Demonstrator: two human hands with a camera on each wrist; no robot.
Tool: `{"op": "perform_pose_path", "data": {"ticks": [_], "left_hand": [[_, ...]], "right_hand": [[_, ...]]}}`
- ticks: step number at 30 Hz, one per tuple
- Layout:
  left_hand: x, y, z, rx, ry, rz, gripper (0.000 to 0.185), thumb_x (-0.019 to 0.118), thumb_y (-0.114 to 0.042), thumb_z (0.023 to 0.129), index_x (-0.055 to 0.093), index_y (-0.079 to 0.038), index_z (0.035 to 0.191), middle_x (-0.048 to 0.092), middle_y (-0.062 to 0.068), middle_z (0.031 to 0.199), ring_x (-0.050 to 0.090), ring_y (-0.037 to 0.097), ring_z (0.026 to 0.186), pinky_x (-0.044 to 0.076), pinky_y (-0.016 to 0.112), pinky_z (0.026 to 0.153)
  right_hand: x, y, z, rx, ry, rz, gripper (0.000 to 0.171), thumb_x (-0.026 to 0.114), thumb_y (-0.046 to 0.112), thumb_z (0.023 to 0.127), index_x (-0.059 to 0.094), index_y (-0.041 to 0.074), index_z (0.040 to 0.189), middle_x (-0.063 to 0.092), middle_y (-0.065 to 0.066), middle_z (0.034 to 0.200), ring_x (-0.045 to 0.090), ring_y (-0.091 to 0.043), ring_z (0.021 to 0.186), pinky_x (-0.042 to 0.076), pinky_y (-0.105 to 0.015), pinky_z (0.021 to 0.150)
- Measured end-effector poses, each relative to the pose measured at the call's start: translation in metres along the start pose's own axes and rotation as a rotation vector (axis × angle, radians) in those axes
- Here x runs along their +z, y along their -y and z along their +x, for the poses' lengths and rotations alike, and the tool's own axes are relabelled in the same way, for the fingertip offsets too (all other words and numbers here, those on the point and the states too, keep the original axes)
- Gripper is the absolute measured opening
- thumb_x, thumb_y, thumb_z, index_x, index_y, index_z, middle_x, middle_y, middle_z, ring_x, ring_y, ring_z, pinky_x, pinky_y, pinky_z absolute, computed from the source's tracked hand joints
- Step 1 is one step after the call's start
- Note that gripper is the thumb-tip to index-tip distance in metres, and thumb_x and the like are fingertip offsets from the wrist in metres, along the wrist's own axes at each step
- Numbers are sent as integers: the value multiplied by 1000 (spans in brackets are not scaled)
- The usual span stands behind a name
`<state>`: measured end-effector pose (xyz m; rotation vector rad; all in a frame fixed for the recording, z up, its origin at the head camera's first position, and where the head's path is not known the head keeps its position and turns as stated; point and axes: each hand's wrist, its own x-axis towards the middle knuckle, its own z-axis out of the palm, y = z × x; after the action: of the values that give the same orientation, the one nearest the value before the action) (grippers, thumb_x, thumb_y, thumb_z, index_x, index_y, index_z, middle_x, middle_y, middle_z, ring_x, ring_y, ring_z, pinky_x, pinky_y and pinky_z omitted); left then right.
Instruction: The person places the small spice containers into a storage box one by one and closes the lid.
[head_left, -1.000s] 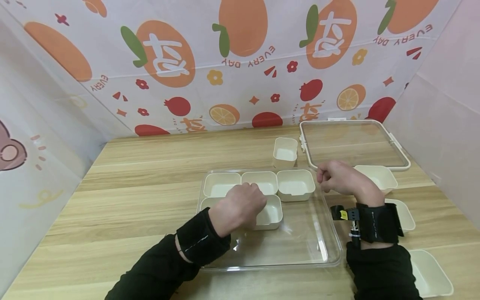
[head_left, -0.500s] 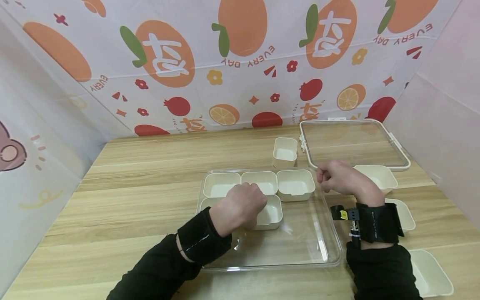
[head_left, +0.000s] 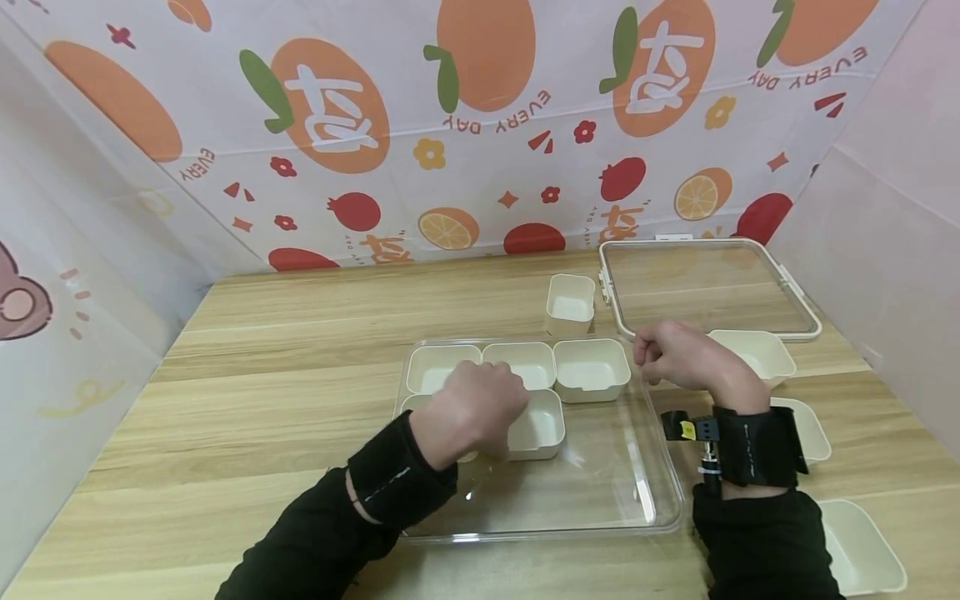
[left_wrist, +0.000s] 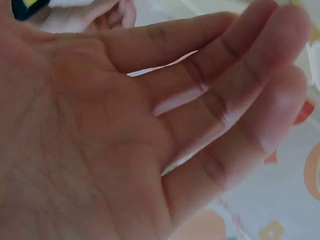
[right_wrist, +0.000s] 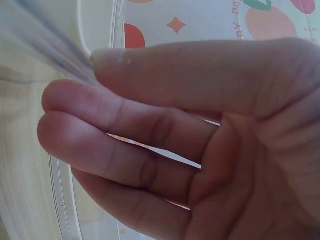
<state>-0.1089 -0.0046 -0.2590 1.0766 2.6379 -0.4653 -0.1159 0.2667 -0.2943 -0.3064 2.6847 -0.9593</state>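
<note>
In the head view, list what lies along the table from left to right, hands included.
Left hand over the cream bins in the clear tray → cream bin in the tray's back right corner → right hand → clear lid.

L hand (head_left: 472,408) hides front-left cup; R grip (head_left: 678,357) contents unclear.

Bright, even light fills the head view, with only faint shadows on the pale wooden counter (head_left: 300,333). Small glints mark the clear plastic rectangular tray (head_left: 600,492). Straight edges bow toward the frame's corners. Both wrist views are blurred, close skin filling them.
</note>
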Motion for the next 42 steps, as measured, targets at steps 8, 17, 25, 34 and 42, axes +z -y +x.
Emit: {"op": "perform_pose_path", "data": {"ticks": [8, 17, 25, 34, 42], "left_hand": [[-21, 54, -32, -33, -144, -257, 43, 79, -41, 87, 62, -4, 99, 60, 5, 90, 62, 21, 82, 55, 41, 75], [-11, 93, -59, -99, -328, -478, 38, 69, -26, 99, 67, 1, 124, 68, 15, 118, 66, 30, 100, 53, 49, 88], [8, 119, -54, -105, -350, -552, 26, 64, -13, 100, 68, 5, 118, 69, 15, 101, 65, 30, 92, 52, 49, 86], [38, 152, -34, -130, -158, -720, 31, 54, -10, 104, 62, 10, 126, 66, 24, 111, 64, 35, 98, 51, 52, 88], [56, 161, -17, -77, -36, -907, 31, 47, -2, 103, 59, 14, 127, 66, 19, 98, 67, 27, 81, 54, 39, 77]], "right_hand": [[-2, 1, 1, 15, 8, -23, 11, 63, -8, 82, 61, 2, 86, 59, -2, 76, 49, -19, 67, 38, -34, 59], [1, -1, 1, 0, 20, 4, 14, 64, -11, 81, 60, 1, 85, 53, -1, 70, 43, -17, 63, 35, -31, 57], [1, 0, -1, 2, 20, -11, 11, 61, -8, 83, 60, 2, 85, 59, -2, 73, 49, -18, 65, 36, -33, 57], [1, 0, -1, 0, -4, -22, 11, 62, -8, 82, 60, 2, 85, 59, -2, 72, 50, -18, 66, 38, -33, 58], [0, -1, -1, -17, -9, -1, 15, 62, -11, 79, 60, 2, 85, 55, 0, 71, 45, -17, 64, 36, -31, 57]]}}
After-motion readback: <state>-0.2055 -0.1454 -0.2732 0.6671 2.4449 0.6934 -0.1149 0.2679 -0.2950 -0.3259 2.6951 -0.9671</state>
